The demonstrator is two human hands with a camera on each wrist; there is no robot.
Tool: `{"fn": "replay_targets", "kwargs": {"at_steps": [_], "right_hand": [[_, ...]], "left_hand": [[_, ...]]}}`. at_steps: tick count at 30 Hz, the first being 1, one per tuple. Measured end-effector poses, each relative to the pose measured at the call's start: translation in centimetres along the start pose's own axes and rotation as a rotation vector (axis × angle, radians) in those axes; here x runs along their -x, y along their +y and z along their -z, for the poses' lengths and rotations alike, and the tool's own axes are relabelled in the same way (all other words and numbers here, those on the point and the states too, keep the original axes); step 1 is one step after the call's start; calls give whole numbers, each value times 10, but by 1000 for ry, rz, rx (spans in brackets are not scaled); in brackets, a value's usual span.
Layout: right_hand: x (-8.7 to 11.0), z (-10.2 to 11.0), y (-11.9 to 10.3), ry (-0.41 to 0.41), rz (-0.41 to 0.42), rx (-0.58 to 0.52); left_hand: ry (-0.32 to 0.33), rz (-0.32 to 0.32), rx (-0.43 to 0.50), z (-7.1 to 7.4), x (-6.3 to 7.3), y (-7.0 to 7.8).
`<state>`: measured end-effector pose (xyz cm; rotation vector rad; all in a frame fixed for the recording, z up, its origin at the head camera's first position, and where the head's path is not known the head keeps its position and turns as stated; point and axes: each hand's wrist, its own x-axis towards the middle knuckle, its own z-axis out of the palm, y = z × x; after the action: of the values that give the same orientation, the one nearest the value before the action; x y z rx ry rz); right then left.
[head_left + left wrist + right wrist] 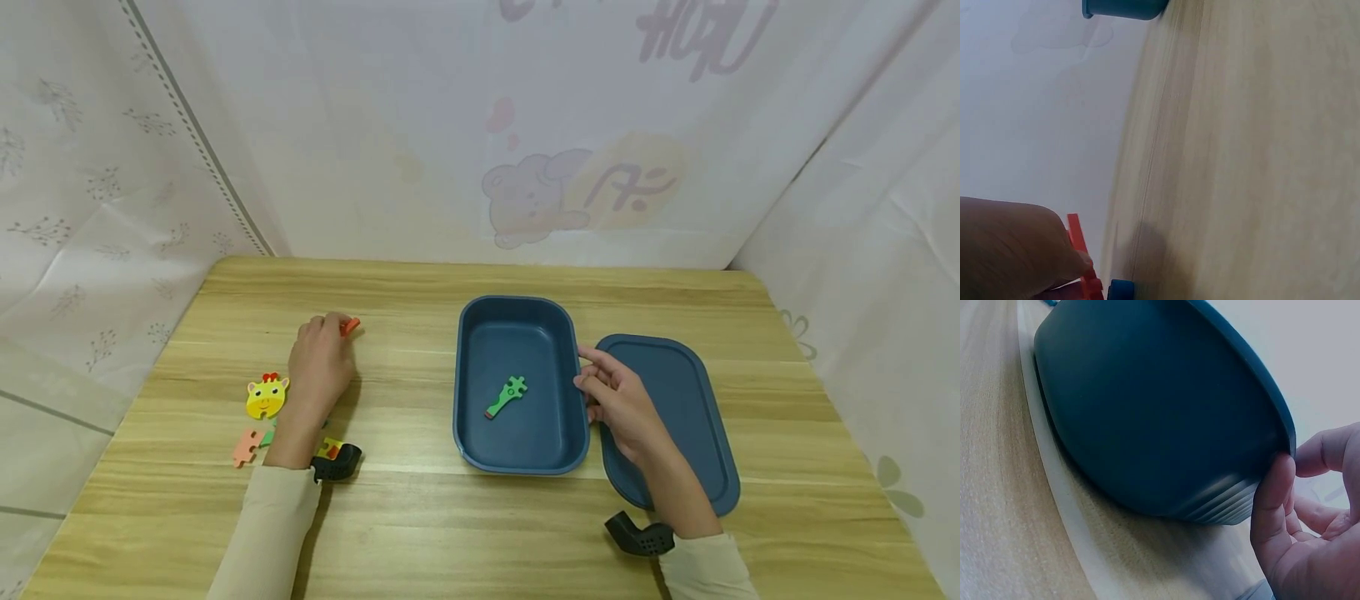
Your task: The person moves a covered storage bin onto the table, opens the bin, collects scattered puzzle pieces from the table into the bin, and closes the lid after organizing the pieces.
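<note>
My left hand (321, 358) pinches a small red puzzle piece (349, 326) over the left part of the table; in the left wrist view the red piece (1076, 234) sticks out past the fingertips. My right hand (618, 404) holds the right-hand rim of a dark blue box (521, 467), and the right wrist view has thumb and finger at the edge of the box (1147, 412). Inside the box lies a green puzzle piece (507, 396) with a reddish end.
Left of my left wrist lie a yellow giraffe-head piece (266, 398) and a salmon puzzle piece (246, 447). A yellow-and-red piece (328, 448) shows beside that wrist. The dark blue lid (675, 383) lies right of the box, partly under my right arm.
</note>
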<state>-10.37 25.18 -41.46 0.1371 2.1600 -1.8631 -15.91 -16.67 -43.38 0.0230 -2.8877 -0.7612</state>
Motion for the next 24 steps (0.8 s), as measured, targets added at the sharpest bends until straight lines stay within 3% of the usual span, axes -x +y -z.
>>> {"fn": "replay_targets", "kwargs": {"at_steps": [7,24], "right_hand": [[0,-1,0,4,0,-5],[-1,0,1,0,5,3]], "left_hand": [[12,29,37,2,1,0],[46,1,97,6,-1,3]]}}
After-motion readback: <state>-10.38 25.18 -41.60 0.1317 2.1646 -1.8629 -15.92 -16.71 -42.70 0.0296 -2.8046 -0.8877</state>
